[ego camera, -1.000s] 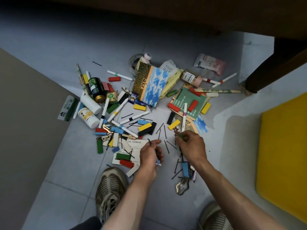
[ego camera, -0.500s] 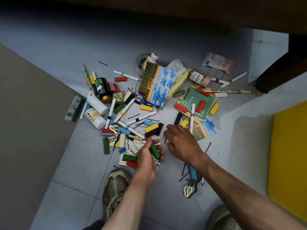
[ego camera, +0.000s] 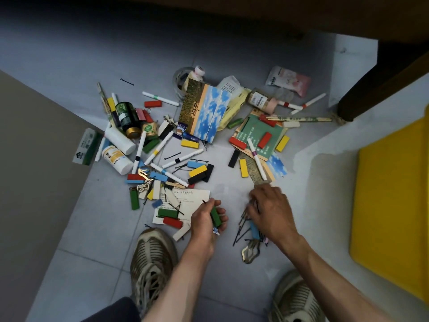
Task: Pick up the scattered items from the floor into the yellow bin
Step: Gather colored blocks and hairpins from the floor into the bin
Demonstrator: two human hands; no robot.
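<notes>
Floor: pale grey tiles (ego camera: 97, 228), smooth and slightly glossy, strewn with clutter between a dark wooden furniture leg (ego camera: 362, 105) and two worn mesh shoes
Yellow bin: yellow bin (ego camera: 392, 205) sits at the right edge, well apart from the main pile; matte plastic with a rounded rim
Left hand: left hand (ego camera: 205, 219) has its fingers curled round a green block (ego camera: 216, 216) together with a thin black hairpin
Right hand: right hand (ego camera: 271, 212) lies palm down with fingers bent over a loose bundle of hairpins (ego camera: 241, 228); whether it pinches any I cannot tell
Slip risk: wiry pins are thin and flat to the tile, so fingertips may skid and scatter them again
Overload risk: the painted block is slick and hard-edged; adding more to that fist could squeeze it out
Remaining pile: round markers (ego camera: 256, 159) and bottles (ego camera: 116, 156) would likely roll if nudged; the paper card (ego camera: 185, 201) lies flat, awkward to lift
</notes>
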